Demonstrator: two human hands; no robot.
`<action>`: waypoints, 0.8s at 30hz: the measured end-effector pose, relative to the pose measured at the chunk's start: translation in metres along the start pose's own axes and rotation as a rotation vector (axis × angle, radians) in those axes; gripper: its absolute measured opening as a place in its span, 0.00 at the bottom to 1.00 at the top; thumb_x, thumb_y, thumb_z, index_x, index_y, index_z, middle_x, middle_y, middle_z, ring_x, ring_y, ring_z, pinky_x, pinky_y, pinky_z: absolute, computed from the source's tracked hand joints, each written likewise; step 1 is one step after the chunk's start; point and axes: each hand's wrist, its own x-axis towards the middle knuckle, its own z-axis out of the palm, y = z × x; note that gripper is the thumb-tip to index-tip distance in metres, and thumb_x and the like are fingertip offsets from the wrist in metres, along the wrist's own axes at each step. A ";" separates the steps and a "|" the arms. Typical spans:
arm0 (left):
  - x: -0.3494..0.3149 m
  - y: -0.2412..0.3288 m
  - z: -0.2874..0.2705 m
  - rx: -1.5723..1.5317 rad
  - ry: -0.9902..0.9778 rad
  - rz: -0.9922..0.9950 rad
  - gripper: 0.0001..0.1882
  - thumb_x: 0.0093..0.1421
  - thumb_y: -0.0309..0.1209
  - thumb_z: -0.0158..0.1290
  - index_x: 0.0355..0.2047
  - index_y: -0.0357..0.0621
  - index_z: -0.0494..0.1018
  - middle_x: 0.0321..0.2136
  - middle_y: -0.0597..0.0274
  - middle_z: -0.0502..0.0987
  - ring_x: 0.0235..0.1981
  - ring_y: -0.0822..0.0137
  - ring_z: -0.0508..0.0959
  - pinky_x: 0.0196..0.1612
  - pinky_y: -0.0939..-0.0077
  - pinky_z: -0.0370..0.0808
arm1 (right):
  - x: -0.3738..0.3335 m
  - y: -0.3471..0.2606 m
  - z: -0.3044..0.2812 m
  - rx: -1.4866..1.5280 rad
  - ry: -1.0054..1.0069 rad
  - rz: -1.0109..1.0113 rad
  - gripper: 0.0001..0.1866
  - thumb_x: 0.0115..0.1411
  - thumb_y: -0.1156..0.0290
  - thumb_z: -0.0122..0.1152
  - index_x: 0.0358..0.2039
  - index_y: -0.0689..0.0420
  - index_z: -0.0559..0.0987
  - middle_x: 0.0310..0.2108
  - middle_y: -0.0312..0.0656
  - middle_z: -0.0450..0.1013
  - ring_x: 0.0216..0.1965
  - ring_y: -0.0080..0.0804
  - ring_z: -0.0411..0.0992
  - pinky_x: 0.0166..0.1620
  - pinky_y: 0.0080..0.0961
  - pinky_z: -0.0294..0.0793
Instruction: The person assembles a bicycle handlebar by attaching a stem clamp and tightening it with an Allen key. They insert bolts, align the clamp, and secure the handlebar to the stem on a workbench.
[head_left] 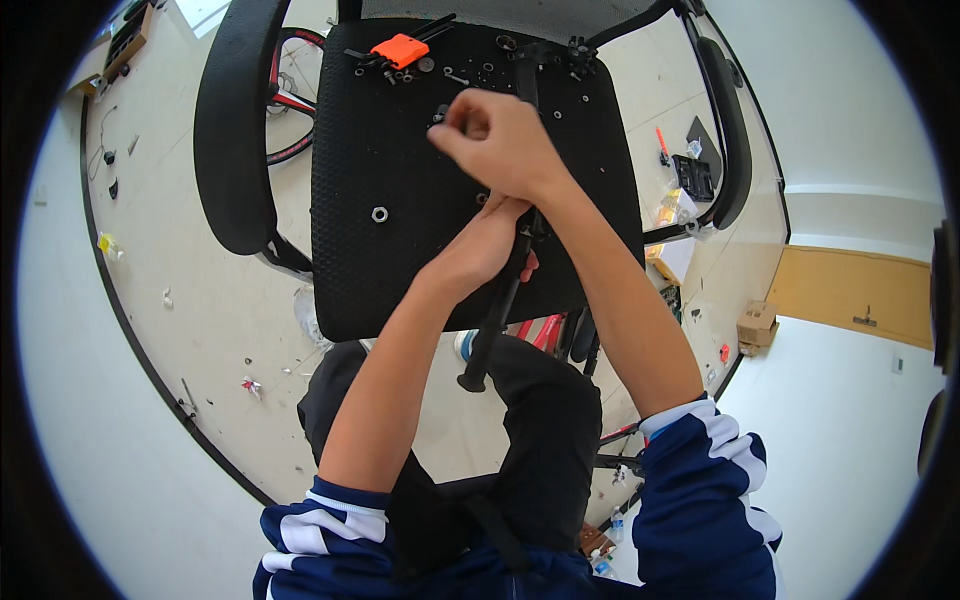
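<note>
A long black bar (492, 335) with a flared lower end lies over the chair seat (375, 280) and juts past its front edge. My left hand (487, 245) is wrapped round its middle, fingertips showing on the far side. Above it, my right hand (503, 145) crosses over with fingers curled and closed, hiding part of the bar. A small dark piece (440, 114) shows by its fingertips; whether they grip it I cannot tell. A silver hex nut (379, 214) sits left of my hands. Toward the backrest are an orange hex-key holder (399, 50) with black keys and several small nuts and washers.
Black armrests (232, 125) rise on both sides of the seat. Red-and-black bicycle parts (292, 100) show beyond the left one. On the floor at right are an opened black tool case (694, 178) and a cardboard box (757, 324). Small litter is scattered on the floor.
</note>
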 end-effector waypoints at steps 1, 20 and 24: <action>0.001 -0.002 0.000 -0.058 -0.062 -0.004 0.19 0.75 0.43 0.36 0.50 0.40 0.65 0.31 0.58 0.72 0.25 0.65 0.76 0.31 0.67 0.75 | -0.002 -0.003 0.000 -0.013 -0.081 -0.047 0.15 0.52 0.61 0.68 0.28 0.62 0.82 0.22 0.46 0.78 0.24 0.36 0.77 0.32 0.29 0.76; 0.016 -0.016 0.003 -0.107 -0.062 0.041 0.20 0.70 0.44 0.53 0.51 0.41 0.73 0.28 0.67 0.75 0.24 0.73 0.78 0.28 0.76 0.79 | -0.162 -0.019 0.005 -0.037 -0.068 -0.521 0.09 0.47 0.68 0.71 0.26 0.57 0.79 0.15 0.37 0.71 0.18 0.36 0.69 0.27 0.27 0.65; 0.013 -0.016 0.007 -0.053 -0.024 0.045 0.20 0.70 0.44 0.52 0.51 0.39 0.73 0.27 0.68 0.73 0.25 0.74 0.78 0.31 0.75 0.80 | -0.187 0.018 -0.026 -0.296 -0.343 -0.533 0.10 0.48 0.64 0.70 0.24 0.56 0.79 0.15 0.37 0.70 0.17 0.37 0.68 0.26 0.30 0.66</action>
